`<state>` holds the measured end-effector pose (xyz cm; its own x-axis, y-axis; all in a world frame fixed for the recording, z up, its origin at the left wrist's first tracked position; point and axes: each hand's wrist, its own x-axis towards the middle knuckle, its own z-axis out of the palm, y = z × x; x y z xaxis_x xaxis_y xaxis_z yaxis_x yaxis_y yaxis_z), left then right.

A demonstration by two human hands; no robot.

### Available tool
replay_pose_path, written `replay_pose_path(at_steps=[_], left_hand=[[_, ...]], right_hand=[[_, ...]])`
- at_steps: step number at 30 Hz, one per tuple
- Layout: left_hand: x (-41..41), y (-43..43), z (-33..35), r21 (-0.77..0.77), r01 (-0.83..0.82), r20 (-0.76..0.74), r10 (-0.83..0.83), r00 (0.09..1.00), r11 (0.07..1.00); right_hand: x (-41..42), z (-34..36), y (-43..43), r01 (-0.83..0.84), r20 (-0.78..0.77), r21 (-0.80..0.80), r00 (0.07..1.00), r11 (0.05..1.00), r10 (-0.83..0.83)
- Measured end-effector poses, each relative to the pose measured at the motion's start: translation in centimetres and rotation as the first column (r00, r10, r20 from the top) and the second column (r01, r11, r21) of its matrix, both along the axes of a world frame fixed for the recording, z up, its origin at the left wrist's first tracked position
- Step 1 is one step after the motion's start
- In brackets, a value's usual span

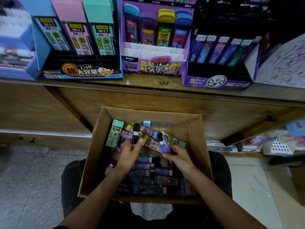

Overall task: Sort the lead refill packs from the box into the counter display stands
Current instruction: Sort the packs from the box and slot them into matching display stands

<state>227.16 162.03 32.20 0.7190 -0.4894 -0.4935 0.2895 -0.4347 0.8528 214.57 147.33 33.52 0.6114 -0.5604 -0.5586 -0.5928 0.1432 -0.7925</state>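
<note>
A cardboard box [189, 123] rests on my lap, filled with several mixed lead refill packs. My left hand [130, 154] is inside it, fingers on a black-capped pack [135, 134] that stands upright among the others. My right hand [177, 156] grips a dark blue-purple constellation pack [165, 144]. On the counter above stand three displays: a blue stand [79, 75] with large blue, pink and green packs, a purple Ultraman stand [158, 66], and a dark purple constellation stand [216, 81].
The wooden counter edge [148, 90] runs just above the box. A lilac box [14, 47] sits far left on the counter and scribbled paper [283, 66] far right. Shelves of stationery [272, 142] lie at right, tiled floor at left.
</note>
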Motion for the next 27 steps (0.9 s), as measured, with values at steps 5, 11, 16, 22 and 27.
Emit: replay_pose_path(at_steps=[5, 11, 16, 22, 27], left_hand=[[-2.3, -2.1, 2.5, -0.153, -0.011, -0.191, -0.019, 0.981, 0.988], [-3.2, -2.9, 5.0, -0.311, -0.189, -0.175, 0.139, 0.975, 0.931], [-2.8, -3.1, 8.3, -0.416, -0.162, -0.13, 0.117, 0.985, 0.895], [-2.4, -4.0, 11.6, -0.473, -0.046, -0.049, 0.026, 0.998, 0.88], [-1.8, -5.8, 14.0, -0.433, 0.061, 0.081, -0.029, 0.996, 0.899]], right_hand=[[0.7, 2.8, 1.8, -0.075, 0.135, 0.065, 0.989, 0.995, 0.066], [0.9, 5.4, 2.4, -0.097, 0.226, -0.045, 0.968, 0.994, 0.104], [-0.4, 8.0, 1.4, -0.179, 0.271, -0.078, 0.943, 0.981, 0.194], [-1.6, 10.8, 0.2, -0.074, 0.424, -0.113, 0.898, 0.991, 0.115], [-1.7, 13.0, -2.3, -0.031, 0.455, -0.248, 0.879, 0.968, 0.145]])
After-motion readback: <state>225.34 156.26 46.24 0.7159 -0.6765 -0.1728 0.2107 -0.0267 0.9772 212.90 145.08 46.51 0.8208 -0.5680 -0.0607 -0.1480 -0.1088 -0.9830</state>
